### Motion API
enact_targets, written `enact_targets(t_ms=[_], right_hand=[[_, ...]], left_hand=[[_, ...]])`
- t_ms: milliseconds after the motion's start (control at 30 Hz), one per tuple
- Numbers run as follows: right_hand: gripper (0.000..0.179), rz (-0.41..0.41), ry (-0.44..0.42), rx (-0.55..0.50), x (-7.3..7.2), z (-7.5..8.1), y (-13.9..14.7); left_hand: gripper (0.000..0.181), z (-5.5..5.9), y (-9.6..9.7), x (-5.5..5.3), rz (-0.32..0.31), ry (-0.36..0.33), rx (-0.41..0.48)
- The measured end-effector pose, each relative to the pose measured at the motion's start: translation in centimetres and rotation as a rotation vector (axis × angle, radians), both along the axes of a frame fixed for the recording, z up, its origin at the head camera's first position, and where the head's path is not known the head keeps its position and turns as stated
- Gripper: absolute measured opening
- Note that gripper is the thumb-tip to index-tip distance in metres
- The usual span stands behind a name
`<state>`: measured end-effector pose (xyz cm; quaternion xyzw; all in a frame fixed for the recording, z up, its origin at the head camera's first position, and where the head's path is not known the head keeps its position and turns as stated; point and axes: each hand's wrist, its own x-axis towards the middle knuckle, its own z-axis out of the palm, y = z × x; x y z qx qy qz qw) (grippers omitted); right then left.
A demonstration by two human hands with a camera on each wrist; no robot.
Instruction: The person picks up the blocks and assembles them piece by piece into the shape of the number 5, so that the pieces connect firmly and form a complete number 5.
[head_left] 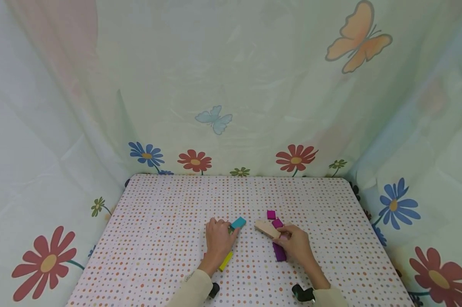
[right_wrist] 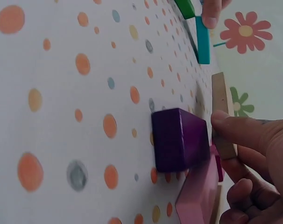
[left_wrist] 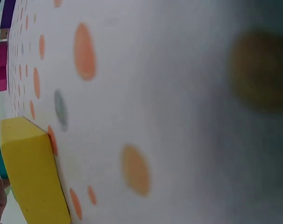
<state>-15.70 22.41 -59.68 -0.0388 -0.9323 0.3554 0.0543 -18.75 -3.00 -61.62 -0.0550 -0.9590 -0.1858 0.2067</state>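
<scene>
There are at least eight blocks (head_left: 279,252), two printed butterflies (head_left: 356,32) and one table (head_left: 169,204).

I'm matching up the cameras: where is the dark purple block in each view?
Head: dark purple block low, right of centre, beside the right hand.
Left wrist: dark purple block in the top-left corner, partly cut off.
Right wrist: dark purple block slightly right of and below centre.
Shared landmark: the blue block at the left hand.

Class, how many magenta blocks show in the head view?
2: the farther magenta block, and the nearer magenta block beside the held wooden block. The right hand may hide more.
</scene>
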Motion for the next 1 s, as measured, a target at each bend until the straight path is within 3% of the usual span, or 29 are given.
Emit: enact_targets(t_ms=[300,567,1000], right_hand=[[0.038,0.003,-0.038,0.046,-0.4,-0.4,-1.6],[0.037,-0.004,-0.057,0.035,-0.5,-0.9,-2.2],[0.037,-0.004,-0.05,0.103,-0.8,-0.8,-2.7]], left_hand=[[0.034,0.0,0.0,0.1,0.001,-0.058,-0.014],[0.032,-0.4,0.2,-0.2,-0.043,-0.091,0.012],[0.026,-0.3,0.6,0.0,-0.033,-0.078,-0.051]])
